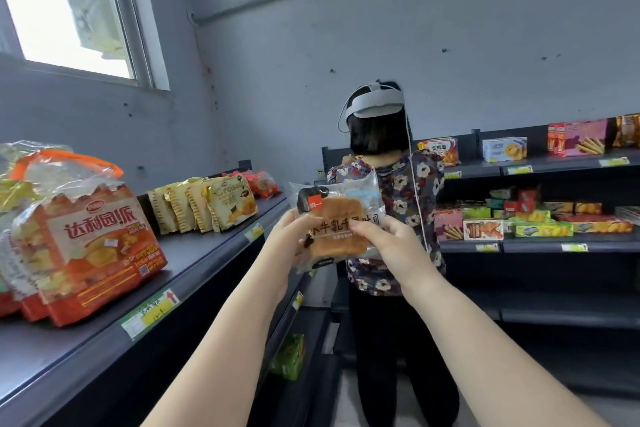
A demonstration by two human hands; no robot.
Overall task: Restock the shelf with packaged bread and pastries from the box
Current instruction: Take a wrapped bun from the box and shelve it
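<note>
A clear bag of sliced toast bread with a black and red label is held up in front of me, just right of the dark shelf on my left. My left hand grips its left edge and my right hand pinches its right side, thumb across the front. On that shelf stand large orange pie packs near me and a row of yellow croissant packets further back. The box is not in view.
A person in a floral top wearing a headset stands close behind the bread, facing the far shelves, which hold boxed biscuits and snacks. Red packets lie at the left shelf's far end. Lower left shelves hold a green packet.
</note>
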